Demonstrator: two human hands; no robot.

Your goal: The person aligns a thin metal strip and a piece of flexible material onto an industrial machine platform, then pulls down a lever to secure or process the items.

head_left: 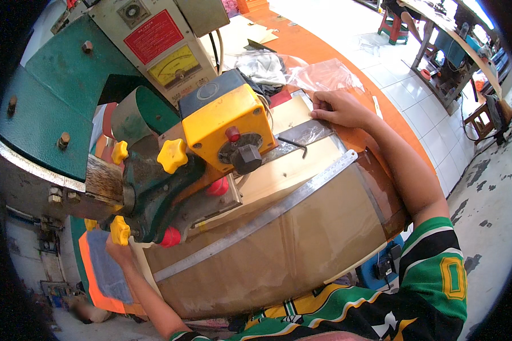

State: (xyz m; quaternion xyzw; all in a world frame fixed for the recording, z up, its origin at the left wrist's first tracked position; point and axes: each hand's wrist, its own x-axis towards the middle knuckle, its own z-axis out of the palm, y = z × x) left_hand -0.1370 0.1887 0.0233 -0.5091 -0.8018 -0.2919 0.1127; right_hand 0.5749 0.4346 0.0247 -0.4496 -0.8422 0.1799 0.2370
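Green striped sleeve lowest in view. Left hand [119,251] closed on a yellow knob [119,230] at the green machine [153,187]; right hand [341,108] flat, pressing clear plastic sheet [304,133] on the board [301,227]. Possible slip of sheet or fingers toward the machine head under weak pressure.

Head cam, looks down, close over worktable [301,238]; fisheye.

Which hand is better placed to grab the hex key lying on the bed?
Right, probably. The right hand rests on the bed's far edge, close to the hex key. The left hand is at the machine's near side by a yellow knob, behind the head.
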